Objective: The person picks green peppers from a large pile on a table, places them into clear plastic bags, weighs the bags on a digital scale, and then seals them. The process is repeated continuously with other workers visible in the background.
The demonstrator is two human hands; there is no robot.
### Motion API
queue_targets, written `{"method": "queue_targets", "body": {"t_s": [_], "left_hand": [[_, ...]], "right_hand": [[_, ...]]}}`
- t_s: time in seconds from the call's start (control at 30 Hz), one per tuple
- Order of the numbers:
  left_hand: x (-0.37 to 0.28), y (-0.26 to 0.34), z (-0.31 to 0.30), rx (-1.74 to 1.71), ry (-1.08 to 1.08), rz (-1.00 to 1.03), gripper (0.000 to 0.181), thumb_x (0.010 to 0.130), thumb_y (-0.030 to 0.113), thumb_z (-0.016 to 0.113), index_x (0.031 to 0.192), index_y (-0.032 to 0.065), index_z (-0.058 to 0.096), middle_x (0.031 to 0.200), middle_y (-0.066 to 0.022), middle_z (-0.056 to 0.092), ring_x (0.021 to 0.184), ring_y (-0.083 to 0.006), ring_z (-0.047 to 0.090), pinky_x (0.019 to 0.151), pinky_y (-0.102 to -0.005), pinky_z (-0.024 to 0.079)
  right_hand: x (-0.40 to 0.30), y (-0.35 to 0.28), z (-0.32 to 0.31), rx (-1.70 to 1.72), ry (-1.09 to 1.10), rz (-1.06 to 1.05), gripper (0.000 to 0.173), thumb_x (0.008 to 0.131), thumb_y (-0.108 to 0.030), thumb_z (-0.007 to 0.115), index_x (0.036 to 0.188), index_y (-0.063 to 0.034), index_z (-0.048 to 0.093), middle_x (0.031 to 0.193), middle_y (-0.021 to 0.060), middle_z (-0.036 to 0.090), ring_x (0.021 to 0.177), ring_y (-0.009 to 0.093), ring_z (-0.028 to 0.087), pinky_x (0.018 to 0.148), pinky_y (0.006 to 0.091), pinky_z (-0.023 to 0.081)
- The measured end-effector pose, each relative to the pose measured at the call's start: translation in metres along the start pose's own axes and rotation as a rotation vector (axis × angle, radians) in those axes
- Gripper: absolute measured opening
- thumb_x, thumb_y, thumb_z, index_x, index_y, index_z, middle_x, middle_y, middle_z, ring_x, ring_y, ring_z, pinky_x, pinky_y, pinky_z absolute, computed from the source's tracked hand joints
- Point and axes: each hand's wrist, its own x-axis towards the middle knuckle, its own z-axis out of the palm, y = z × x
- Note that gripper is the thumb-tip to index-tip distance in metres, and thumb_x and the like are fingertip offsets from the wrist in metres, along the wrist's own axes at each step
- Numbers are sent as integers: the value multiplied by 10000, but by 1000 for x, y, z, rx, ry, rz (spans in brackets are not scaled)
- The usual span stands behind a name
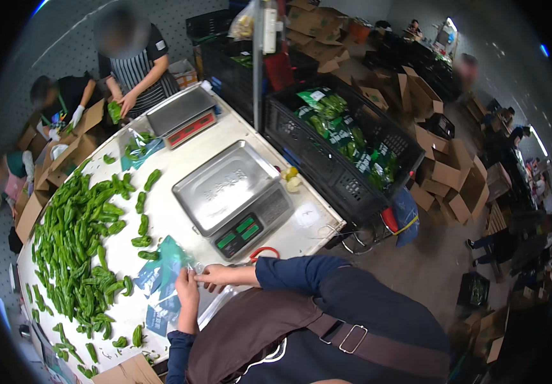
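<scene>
At the near edge of the white table, my left hand [188,290] and my right hand [217,276] meet with fingertips close together. Both pinch a thin clear plastic bag [172,253] with teal print. Under and beside it lie more flat printed plastic bags [160,300], whose edges are hard to tell apart. Scissors with orange handles [265,250] rest just beyond my right hand, partly hidden by the wrist. A large heap of green peppers [74,245] covers the left of the table. Several single peppers [142,224] form a loose line nearer the scale.
A digital scale with a steel pan [225,185] stands ahead, a second scale [184,115] behind it. Along the right edge is a black crate [338,177] with bagged peppers. A metal post [257,67] rises there. Co-workers stand across the table, one holding peppers [114,112]. Cardboard boxes [453,168] crowd the floor.
</scene>
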Motion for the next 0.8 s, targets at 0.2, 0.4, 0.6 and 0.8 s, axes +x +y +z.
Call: {"method": "queue_targets", "body": {"t_s": [0.2,0.4,0.6,0.8], "left_hand": [[-10,-25,-65,-118,215,-140,247,981,200,556,854,2,483,756,-32,496,673,-125,418,581,-324,377],[-21,28,-61,-642,44,-363,382,1041,433,399,967,74,509,839,10,488,710,-101,428,607,-287,392],[-41,45,-62,-590,74,-262,231,1017,298,466,992,68,480,822,-7,495,695,-100,462,612,-268,414],[-57,66,-74,-631,382,-427,211,977,209,566,860,39,524,739,22,493,676,-68,452,593,-234,393]], "right_hand": [[27,-15,43,73,33,-216,257,978,-282,550,1013,-28,545,879,94,660,659,165,657,558,302,534],[8,-52,62,-186,-142,-193,268,985,-282,576,1042,-20,565,822,65,612,672,137,615,580,285,531],[-12,-73,61,16,-190,-148,212,1016,-255,527,964,-51,550,835,37,599,714,132,608,685,301,553],[-4,-60,36,101,-306,-294,231,1030,-225,489,918,-33,554,829,41,597,744,128,604,722,296,531]]}}
